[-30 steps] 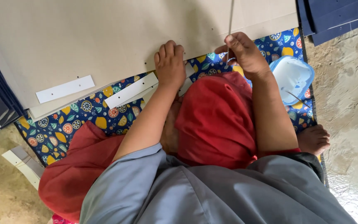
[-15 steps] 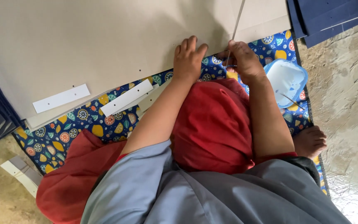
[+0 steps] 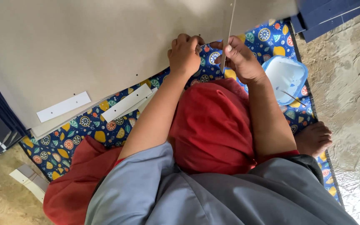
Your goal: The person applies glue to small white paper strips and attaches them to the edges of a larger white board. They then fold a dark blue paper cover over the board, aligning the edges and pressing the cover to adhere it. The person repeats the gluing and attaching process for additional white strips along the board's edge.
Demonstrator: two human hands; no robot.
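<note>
Soft even daylight, faint shadows, sharp focus, mild glare on floor (image 3: 355, 183)

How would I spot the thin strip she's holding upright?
Find the big grey board lying over the patterned mat. At its near edge, the right hand pinches a thin pale strip. Unlike the white strips lying flat, it stands on edge.
</note>
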